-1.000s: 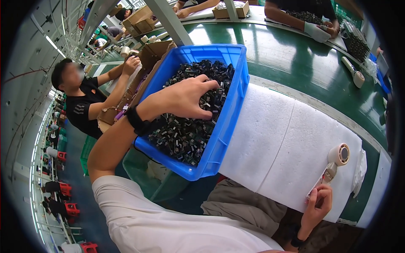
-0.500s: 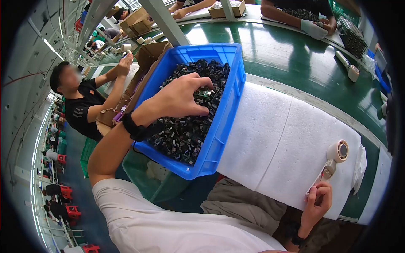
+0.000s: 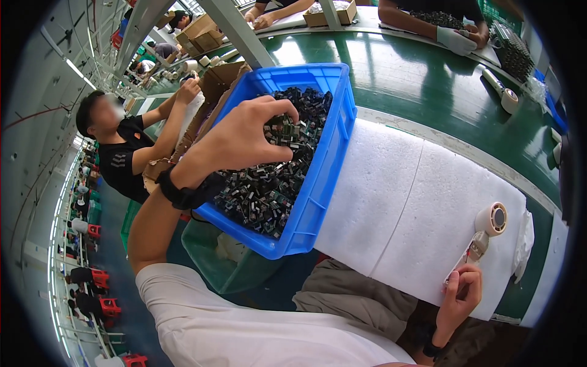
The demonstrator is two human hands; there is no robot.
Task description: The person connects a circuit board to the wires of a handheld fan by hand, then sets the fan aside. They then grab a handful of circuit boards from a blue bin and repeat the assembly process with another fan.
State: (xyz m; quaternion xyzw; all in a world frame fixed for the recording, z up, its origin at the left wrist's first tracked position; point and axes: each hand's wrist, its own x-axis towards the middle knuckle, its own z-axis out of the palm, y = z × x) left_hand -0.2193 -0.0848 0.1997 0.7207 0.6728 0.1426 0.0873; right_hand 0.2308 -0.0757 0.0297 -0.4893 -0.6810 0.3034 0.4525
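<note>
My left hand [image 3: 244, 137] is over a blue plastic bin [image 3: 292, 235], its thumb and fingers spread apart with nothing plainly gripped between them. A heap of small black parts with metal and green circuit-board bits [image 3: 260, 199] fills the bin, and my fingertips are close above or touching it. At the lower right, my right hand [image 3: 460, 296] pinches the handle end of a white handheld device [image 3: 477, 244]. The device lies on a white foam sheet [image 3: 391, 202]. It has a round cream head [image 3: 491, 219] with a dark centre. My fingers cover part of the handle.
A torn cardboard box [image 3: 223, 82] stands against the bin's left side, by a co-worker in black [image 3: 125, 159]. Below is a green tub [image 3: 220, 263]. Across the green bench [image 3: 391, 73] lies another white handheld device [image 3: 501, 92]; a gloved co-worker's hand [image 3: 455, 41] is beyond.
My left hand has shifted slightly left over the heap, fingers still apart. The co-worker's hands at the left have moved a little right. My right hand stays on the device.
</note>
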